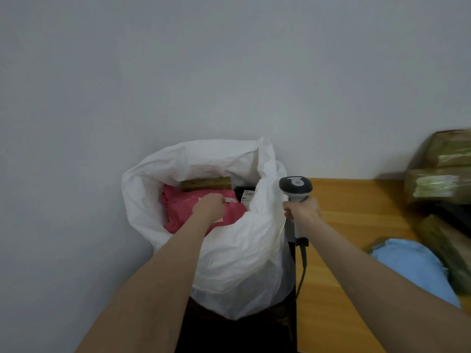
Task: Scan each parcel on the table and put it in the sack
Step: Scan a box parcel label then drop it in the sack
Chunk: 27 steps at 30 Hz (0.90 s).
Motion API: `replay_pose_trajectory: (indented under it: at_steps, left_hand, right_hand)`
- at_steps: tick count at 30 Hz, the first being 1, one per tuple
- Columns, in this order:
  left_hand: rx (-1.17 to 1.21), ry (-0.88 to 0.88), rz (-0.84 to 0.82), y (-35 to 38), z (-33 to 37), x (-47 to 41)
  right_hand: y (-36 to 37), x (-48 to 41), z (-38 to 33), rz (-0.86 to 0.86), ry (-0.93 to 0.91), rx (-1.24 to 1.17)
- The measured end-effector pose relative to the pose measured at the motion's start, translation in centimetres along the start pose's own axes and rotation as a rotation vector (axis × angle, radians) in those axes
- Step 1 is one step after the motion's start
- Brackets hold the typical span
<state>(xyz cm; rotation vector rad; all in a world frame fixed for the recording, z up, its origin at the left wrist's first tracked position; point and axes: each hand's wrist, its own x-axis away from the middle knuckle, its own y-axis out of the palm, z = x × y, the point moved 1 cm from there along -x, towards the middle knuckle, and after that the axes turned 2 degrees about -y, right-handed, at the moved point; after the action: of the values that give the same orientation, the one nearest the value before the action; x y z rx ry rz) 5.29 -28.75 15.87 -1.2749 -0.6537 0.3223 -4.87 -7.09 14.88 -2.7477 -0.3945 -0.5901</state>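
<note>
A plain pale wall (229,72) is filling the background, and a wooden worktop (344,225) is running along the right. Beside its left edge the white woven sack (242,263) is standing open, its mouth slumping in soft folds. Taped cardboard boxes (438,184) are waiting at the far right of the worktop; they are looking stiff and probably weighty, best taken by two opposite edges, since the shiny tape is likely to be slippery. Nearer, a blue poly mailer (413,266) is lying flat on the worktop; it is looking soft and light, so pinching a bunched corner should be enough. Inside the sack a pink poly mailer (183,207) is lying on top, with a small brown carton (206,183) and a black labelled parcel (242,191) behind it. The pink mailer is crumpling like thin film over something limp, so it is probably light, unbreakable and easy to drop in. The left hand (209,206) is reaching into the sack, its fingers curling onto the mailer's upper face near the label and apparently gripping it. The right hand (303,208) is hovering at the sack's right rim, its fingers wrapping firmly around the handle of a grey barcode scanner (295,187), head upward, cable (303,263) hanging below.
</note>
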Motion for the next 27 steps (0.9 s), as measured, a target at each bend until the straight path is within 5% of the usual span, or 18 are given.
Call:
replay_pose_trajectory:
  at_steps: [8,16,27]
  left_hand:
    - [0.104,0.165,0.255,-3.6,8.9,2.4]
    - [0.063,0.429,0.164,-0.9,17.2,5.9]
    - [-0.02,0.688,0.023,4.7,32.5,13.0]
  right_hand:
    - [-4.1,4.0,0.6,-0.035,0.195,-0.459]
    - [-9.3,10.2,3.9,-0.146,0.253,-0.477]
    - [-25.5,14.5,9.0,0.342,0.193,-0.387]
